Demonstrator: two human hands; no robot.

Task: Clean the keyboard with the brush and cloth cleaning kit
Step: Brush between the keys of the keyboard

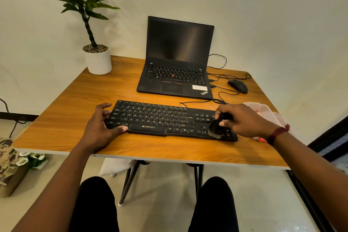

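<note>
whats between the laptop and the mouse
In the head view, only black cables cross the wooden table between the laptop and the mouse.

Both arms are reaching forward from the body. The left hand (101, 126) is holding the left end of the keyboard (160, 118), thumb at the near edge and fingers curling over the far edge. The right hand (243, 120) is pinching a black brush (216, 127), bristles pointing down onto the keys.

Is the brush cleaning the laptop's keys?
No, the right hand holds the brush on the right end of the separate keyboard, nearer than the laptop.
</note>
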